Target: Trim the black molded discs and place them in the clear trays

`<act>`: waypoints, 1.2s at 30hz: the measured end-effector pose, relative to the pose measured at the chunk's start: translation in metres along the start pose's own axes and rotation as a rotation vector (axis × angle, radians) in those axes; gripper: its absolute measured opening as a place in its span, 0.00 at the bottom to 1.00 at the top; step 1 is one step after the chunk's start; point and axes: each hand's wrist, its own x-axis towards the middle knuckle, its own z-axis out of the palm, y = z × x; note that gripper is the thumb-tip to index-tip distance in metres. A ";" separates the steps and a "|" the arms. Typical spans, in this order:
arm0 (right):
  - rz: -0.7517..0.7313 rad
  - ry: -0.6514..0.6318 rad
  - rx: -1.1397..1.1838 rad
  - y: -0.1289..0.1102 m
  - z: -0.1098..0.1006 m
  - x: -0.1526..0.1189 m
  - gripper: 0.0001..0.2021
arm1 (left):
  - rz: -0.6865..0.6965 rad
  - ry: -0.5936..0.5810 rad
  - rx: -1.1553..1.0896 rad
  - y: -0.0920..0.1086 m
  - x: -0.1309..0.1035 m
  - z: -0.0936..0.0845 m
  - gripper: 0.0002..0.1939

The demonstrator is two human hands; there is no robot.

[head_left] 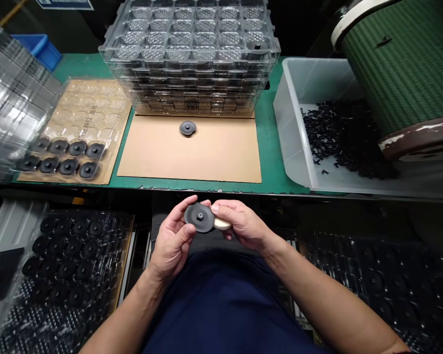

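Note:
A round black part (pixel 200 218) with a small raised centre is gripped at its left edge by my left hand (pixel 174 236), thumb in front. My right hand (pixel 241 222) is closed around a cream-coloured tool (pixel 222 224), whose visible end touches or overlaps the part's right edge. Both hands are in front of the table's near edge, above my lap. Another black part (pixel 188 128) lies on the cardboard sheet (pixel 151 152) ahead of them.
Behind the cardboard rises a stack of clear trays (pixel 192 69). A tray with black parts (pixel 74 132) lies at the left. On the right, a translucent bin (pixel 297 128) holds small black pieces beneath a green cylinder (pixel 406 64). More filled trays (pixel 70 260) sit lower left.

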 end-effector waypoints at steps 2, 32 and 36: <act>-0.074 0.103 -0.046 0.002 0.002 0.003 0.22 | 0.052 0.053 -0.010 0.001 0.001 0.002 0.34; -0.707 0.237 -0.794 -0.039 0.031 -0.023 0.09 | 0.204 0.129 0.059 0.025 -0.005 0.016 0.32; -0.730 0.288 -0.922 -0.033 0.022 -0.014 0.10 | 0.177 0.128 0.039 0.025 -0.004 0.013 0.34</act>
